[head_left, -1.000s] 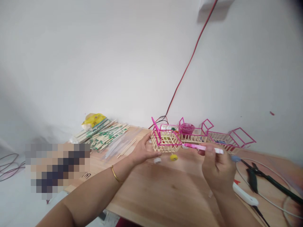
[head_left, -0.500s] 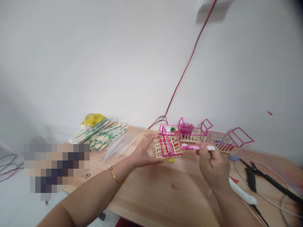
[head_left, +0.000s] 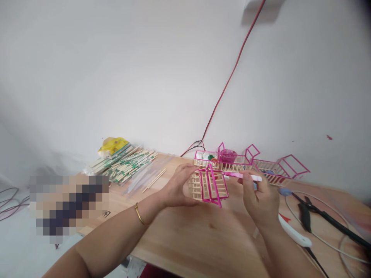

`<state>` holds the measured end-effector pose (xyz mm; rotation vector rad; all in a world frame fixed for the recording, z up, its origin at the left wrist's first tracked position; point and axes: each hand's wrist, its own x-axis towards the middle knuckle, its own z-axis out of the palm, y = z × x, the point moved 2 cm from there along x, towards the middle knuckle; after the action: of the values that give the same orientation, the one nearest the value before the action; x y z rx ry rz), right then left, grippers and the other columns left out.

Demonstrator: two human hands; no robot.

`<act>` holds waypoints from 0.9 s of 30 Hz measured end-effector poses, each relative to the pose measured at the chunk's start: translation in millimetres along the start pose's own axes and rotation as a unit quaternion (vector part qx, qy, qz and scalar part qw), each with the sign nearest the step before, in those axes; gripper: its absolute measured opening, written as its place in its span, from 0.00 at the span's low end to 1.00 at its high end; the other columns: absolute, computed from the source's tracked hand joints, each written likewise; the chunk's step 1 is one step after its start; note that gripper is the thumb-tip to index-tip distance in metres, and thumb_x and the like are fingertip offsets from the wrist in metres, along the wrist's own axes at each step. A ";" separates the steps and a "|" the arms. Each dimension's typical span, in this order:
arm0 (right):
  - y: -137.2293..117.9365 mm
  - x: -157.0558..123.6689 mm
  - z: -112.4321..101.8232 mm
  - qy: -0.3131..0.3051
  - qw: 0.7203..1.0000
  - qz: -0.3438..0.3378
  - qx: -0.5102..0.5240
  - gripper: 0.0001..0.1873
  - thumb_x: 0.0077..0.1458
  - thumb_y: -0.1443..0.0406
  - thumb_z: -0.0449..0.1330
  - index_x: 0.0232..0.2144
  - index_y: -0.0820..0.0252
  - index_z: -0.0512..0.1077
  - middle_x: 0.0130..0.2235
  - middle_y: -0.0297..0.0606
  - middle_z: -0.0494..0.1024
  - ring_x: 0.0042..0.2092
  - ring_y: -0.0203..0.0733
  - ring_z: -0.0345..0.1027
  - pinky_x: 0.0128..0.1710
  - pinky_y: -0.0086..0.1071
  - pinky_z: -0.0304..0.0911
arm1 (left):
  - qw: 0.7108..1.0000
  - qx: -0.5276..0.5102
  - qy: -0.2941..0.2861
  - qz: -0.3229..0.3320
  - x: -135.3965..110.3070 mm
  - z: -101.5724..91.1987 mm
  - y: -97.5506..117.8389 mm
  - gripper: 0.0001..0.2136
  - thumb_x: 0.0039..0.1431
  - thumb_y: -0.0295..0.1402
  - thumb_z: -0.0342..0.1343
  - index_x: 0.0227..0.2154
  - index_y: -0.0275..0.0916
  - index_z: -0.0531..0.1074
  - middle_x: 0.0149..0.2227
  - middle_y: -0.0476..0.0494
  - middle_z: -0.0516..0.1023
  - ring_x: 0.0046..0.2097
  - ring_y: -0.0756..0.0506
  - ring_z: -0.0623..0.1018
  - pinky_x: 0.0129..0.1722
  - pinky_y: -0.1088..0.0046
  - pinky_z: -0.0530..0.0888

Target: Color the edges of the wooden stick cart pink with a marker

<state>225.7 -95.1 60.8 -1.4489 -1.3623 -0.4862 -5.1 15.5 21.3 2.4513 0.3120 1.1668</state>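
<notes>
My left hand (head_left: 180, 186) grips a small wooden stick frame (head_left: 206, 186) by its left end, above the table. Its slats are bare wood, while several of its bars are painted pink. Between the thumb and fingers of my right hand (head_left: 259, 195) is a paintbrush (head_left: 242, 177) with a white, pink-smeared handle. Its tip reaches the frame's upper right edge; I cannot make out the bristles. Behind them, pink-edged stick frames (head_left: 268, 166) stand in a row along the wall, with a cup of pink paint (head_left: 228, 156) among them.
Bundled sticks with green-printed wrappers (head_left: 130, 166) and a yellow bag (head_left: 113, 146) lie at the left of the table (head_left: 185, 239). Two loose sticks (head_left: 154, 180) are nearer. On the right are a white-handled tool (head_left: 295, 231), dark pliers (head_left: 307, 212) and cables. Someone's blurred-out shape is at far left.
The stick frame has been turned in my left hand, so its pink bars now slant differently and reach lower. The brush has shifted slightly up, staying at the frame's right edge.
</notes>
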 end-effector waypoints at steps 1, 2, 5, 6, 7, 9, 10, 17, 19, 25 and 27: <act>0.5 0.3 -0.2 -0.001 1.000 0.003 -0.003 0.19 0.65 0.53 0.51 0.37 0.59 0.75 0.28 0.38 0.80 0.30 0.41 0.75 0.31 0.31 0.63 | 1.000 0.006 -0.002 0.008 0.6 -0.2 2.0 0.46 0.42 0.46 0.72 0.64 0.43 0.57 0.59 0.35 0.69 0.62 0.33 0.65 0.64 0.50 0.64; 0.9 0.4 -0.4 -0.004 1.000 0.003 -0.006 0.19 0.65 0.53 0.51 0.37 0.60 0.75 0.28 0.38 0.80 0.30 0.41 0.74 0.32 0.31 0.63 | 1.000 0.012 -0.003 0.016 1.2 -0.4 3.9 0.45 0.43 0.46 0.71 0.63 0.43 0.58 0.58 0.35 0.70 0.62 0.33 0.66 0.64 0.50 0.64; 1.7 0.8 -1.6 -0.006 1.000 -0.010 -0.019 0.20 0.65 0.52 0.51 0.37 0.60 0.75 0.27 0.38 0.79 0.30 0.42 0.73 0.33 0.32 0.63 | 0.999 0.029 0.001 0.028 2.6 -1.0 7.5 0.45 0.44 0.47 0.71 0.63 0.43 0.58 0.58 0.34 0.71 0.62 0.32 0.66 0.64 0.49 0.64; 1.8 0.8 -2.0 -0.008 1.000 -0.017 -0.022 0.20 0.65 0.52 0.51 0.36 0.59 0.75 0.27 0.38 0.79 0.30 0.42 0.73 0.33 0.33 0.63 | 0.999 0.032 0.000 0.027 2.8 -1.0 7.7 0.44 0.44 0.47 0.71 0.63 0.43 0.58 0.57 0.34 0.71 0.62 0.32 0.67 0.64 0.49 0.64; 1.9 0.9 -2.2 -0.010 0.999 -0.023 -0.026 0.20 0.65 0.52 0.51 0.35 0.59 0.75 0.26 0.38 0.79 0.30 0.42 0.72 0.33 0.33 0.63 | 0.999 0.034 -0.002 0.025 2.9 -1.0 7.6 0.44 0.44 0.47 0.71 0.63 0.43 0.58 0.57 0.34 0.71 0.62 0.32 0.67 0.64 0.49 0.64; 2.0 1.1 -2.3 -0.015 0.999 -0.032 -0.030 0.20 0.65 0.52 0.50 0.34 0.58 0.75 0.26 0.37 0.78 0.29 0.41 0.71 0.32 0.33 0.62 | 0.999 0.035 0.000 0.018 2.9 -1.2 6.7 0.44 0.44 0.47 0.71 0.63 0.43 0.58 0.57 0.33 0.71 0.62 0.32 0.67 0.63 0.49 0.64; 2.0 1.2 -2.3 -0.018 0.999 -0.038 -0.031 0.19 0.65 0.53 0.50 0.34 0.58 0.75 0.26 0.37 0.78 0.29 0.41 0.71 0.32 0.33 0.61 | 0.999 0.036 0.002 0.016 2.8 -1.5 6.2 0.44 0.44 0.47 0.71 0.63 0.43 0.58 0.57 0.33 0.71 0.62 0.32 0.67 0.63 0.49 0.64; 0.1 2.0 -0.5 -0.040 0.994 -0.100 -0.018 0.16 0.64 0.56 0.52 0.31 0.57 0.73 0.28 0.35 0.78 0.29 0.38 0.69 0.31 0.31 0.58 | 0.998 0.062 0.022 0.022 1.8 -4.3 2.7 0.44 0.45 0.47 0.70 0.63 0.41 0.58 0.57 0.33 0.71 0.61 0.33 0.67 0.62 0.49 0.66; -0.6 2.4 0.2 -0.055 0.994 -0.099 -0.016 0.17 0.64 0.56 0.52 0.30 0.57 0.73 0.27 0.35 0.78 0.28 0.38 0.68 0.32 0.31 0.58 | 0.997 0.064 0.034 0.020 1.7 -4.9 0.5 0.44 0.45 0.46 0.70 0.63 0.42 0.57 0.58 0.33 0.70 0.61 0.33 0.67 0.61 0.49 0.66; -1.8 2.1 1.0 -0.078 0.994 -0.079 -0.019 0.20 0.65 0.53 0.51 0.29 0.56 0.74 0.26 0.36 0.78 0.28 0.38 0.69 0.32 0.32 0.60 | 0.997 0.060 0.038 -0.010 1.0 -4.9 -6.6 0.44 0.43 0.46 0.71 0.62 0.43 0.58 0.59 0.34 0.69 0.62 0.32 0.66 0.62 0.49 0.66; -1.7 1.8 1.3 -0.069 0.994 -0.083 -0.020 0.19 0.65 0.53 0.51 0.30 0.56 0.74 0.27 0.35 0.78 0.28 0.38 0.70 0.32 0.31 0.60 | 0.998 0.057 0.037 -0.009 0.8 -5.4 -6.7 0.44 0.43 0.46 0.71 0.62 0.43 0.58 0.59 0.34 0.69 0.62 0.32 0.66 0.62 0.49 0.65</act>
<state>224.2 -93.4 62.5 -1.4288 -1.6004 -0.5311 -9.0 23.2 22.0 2.4998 0.4326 1.2656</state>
